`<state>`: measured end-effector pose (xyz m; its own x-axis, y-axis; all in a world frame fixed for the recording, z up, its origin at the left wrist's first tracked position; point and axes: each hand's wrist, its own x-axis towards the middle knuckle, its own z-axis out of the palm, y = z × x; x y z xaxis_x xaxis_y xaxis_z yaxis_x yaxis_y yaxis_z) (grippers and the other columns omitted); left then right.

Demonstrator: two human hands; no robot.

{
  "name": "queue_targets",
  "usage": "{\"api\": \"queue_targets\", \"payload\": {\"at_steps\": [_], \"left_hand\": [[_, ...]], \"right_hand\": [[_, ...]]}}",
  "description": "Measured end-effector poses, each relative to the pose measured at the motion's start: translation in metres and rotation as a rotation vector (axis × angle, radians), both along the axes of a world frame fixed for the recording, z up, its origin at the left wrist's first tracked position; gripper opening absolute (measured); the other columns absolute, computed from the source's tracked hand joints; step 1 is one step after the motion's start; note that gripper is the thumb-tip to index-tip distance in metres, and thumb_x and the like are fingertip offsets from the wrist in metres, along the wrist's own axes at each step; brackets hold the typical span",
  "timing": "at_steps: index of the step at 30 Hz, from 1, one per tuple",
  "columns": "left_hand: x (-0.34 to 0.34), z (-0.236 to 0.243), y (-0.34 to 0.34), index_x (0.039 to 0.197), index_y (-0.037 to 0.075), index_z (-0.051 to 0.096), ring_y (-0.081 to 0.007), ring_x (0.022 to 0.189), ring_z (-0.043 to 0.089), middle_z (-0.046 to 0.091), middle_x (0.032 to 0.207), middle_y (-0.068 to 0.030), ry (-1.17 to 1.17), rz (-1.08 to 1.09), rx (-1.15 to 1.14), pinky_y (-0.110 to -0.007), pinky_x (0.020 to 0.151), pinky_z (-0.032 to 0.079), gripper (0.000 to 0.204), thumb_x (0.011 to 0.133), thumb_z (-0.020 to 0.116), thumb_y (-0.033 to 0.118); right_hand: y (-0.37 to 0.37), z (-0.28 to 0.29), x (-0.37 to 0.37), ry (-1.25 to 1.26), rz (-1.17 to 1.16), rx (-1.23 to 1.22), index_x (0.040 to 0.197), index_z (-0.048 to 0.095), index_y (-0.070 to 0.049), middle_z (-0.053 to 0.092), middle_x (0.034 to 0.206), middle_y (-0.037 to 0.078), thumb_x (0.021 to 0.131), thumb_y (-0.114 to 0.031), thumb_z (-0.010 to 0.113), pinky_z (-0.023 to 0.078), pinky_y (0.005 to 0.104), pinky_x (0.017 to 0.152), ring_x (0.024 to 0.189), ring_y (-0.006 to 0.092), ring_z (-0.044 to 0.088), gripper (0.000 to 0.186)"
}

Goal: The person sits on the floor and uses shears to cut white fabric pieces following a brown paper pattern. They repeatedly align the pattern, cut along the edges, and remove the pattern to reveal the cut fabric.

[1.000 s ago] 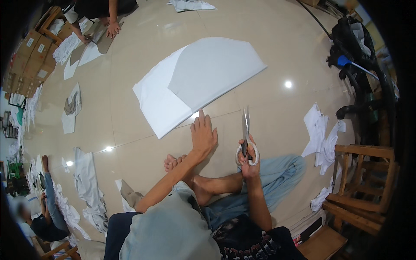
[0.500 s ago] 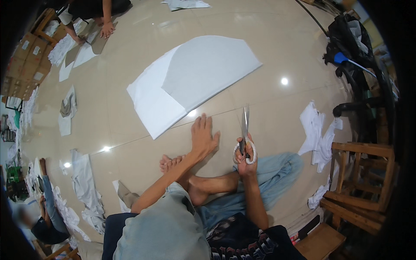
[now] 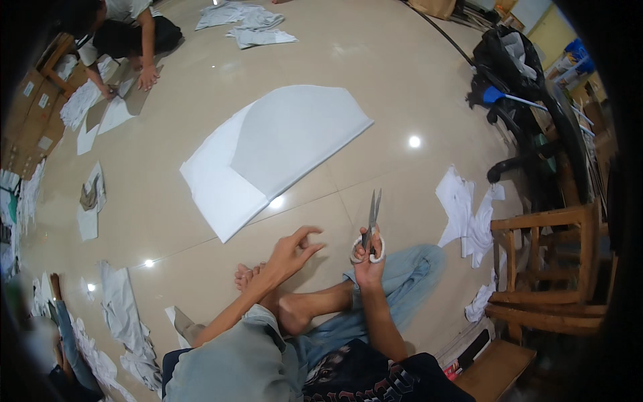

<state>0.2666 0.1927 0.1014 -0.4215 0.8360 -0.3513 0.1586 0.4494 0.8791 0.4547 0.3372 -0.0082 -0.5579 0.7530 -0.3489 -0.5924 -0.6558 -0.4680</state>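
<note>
Scissors [image 3: 372, 220] with white-wrapped handles are gripped in my right hand [image 3: 368, 271], raised above my bent leg. Their blades point away from me and stand slightly apart. My left hand [image 3: 292, 256] hovers over the floor near my foot, holding nothing, its fingers loosely curled and thumb apart. Ahead of both hands lies a folded white cloth [image 3: 218, 197]. On top of it rests a light grey curved pattern piece [image 3: 298, 137], lined up along the cloth's near right edge. Neither hand touches the cloth.
White cloth scraps [image 3: 457, 204] lie at the right beside a wooden stool frame [image 3: 536, 298]. A black chair base [image 3: 526, 157] stands behind them. At the far left, a co-worker's hand [image 3: 148, 78] presses a grey piece on cloth. More cloth [image 3: 124, 301] lies left.
My left hand has lifted off the floor, its spread fingers now curling. The scissors stay in my right hand. The view has shifted, so the cloth appears farther left and lower.
</note>
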Motion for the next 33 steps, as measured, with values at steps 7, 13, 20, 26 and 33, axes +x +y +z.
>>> {"api": "queue_targets", "payload": {"at_steps": [7, 13, 20, 26, 33], "left_hand": [[0.034, -0.09, -0.15, 0.122, 0.021, 0.07, -0.0389, 0.122, 0.052, 0.061, 0.123, -0.0174, 0.724, -0.028, -0.026, -0.051, 0.105, 0.033, 0.049, 0.078, 0.08, 0.041], [0.034, -0.084, -0.134, 0.146, 0.02, 0.056, -0.0422, 0.114, 0.054, 0.056, 0.136, -0.0203, 0.574, 0.031, 0.012, -0.055, 0.103, 0.033, 0.074, 0.077, 0.075, 0.043], [0.029, -0.07, -0.14, 0.137, 0.016, 0.063, -0.0391, 0.139, 0.043, 0.058, 0.135, -0.0179, 0.934, -0.386, 0.135, -0.059, 0.116, 0.026, 0.053, 0.086, 0.064, 0.031], [0.008, -0.064, -0.16, 0.136, 0.012, 0.062, -0.036, 0.142, 0.042, 0.056, 0.139, -0.0155, 0.802, -0.39, 0.197, -0.057, 0.119, 0.026, 0.046, 0.091, 0.062, 0.021], [-0.001, -0.025, -0.171, 0.139, 0.009, 0.057, -0.0331, 0.132, 0.051, 0.055, 0.141, -0.015, 0.827, 0.13, 0.016, -0.049, 0.108, 0.039, 0.05, 0.09, 0.066, 0.014]], "right_hand": [[-0.005, -0.005, -0.012, 0.011, 0.082, -0.096, 0.141, 0.054, -0.013, 0.07, 0.117, 0.01, 0.105, -0.027, 0.058, 0.048, 0.0252, 0.055, 0.068, 0.0131, 0.057, 0.039], [-0.006, 0.0, -0.016, -0.055, 0.16, -0.032, 0.143, 0.052, -0.012, 0.069, 0.114, 0.007, 0.103, -0.028, 0.064, 0.045, 0.0257, 0.055, 0.067, 0.0116, 0.055, 0.045], [-0.031, 0.035, -0.028, -0.409, 0.272, 0.252, 0.15, 0.051, -0.009, 0.068, 0.111, 0.008, 0.1, -0.017, 0.067, 0.046, 0.0245, 0.054, 0.064, 0.0118, 0.057, 0.053], [-0.053, 0.056, -0.03, -0.546, 0.374, 0.4, 0.146, 0.056, -0.007, 0.07, 0.11, 0.008, 0.098, -0.01, 0.069, 0.048, 0.0245, 0.055, 0.065, 0.0117, 0.06, 0.051], [-0.064, 0.058, -0.038, -0.493, 0.427, 0.305, 0.146, 0.054, -0.004, 0.07, 0.106, 0.007, 0.094, -0.012, 0.074, 0.048, 0.0235, 0.055, 0.065, 0.0108, 0.06, 0.056]]}}
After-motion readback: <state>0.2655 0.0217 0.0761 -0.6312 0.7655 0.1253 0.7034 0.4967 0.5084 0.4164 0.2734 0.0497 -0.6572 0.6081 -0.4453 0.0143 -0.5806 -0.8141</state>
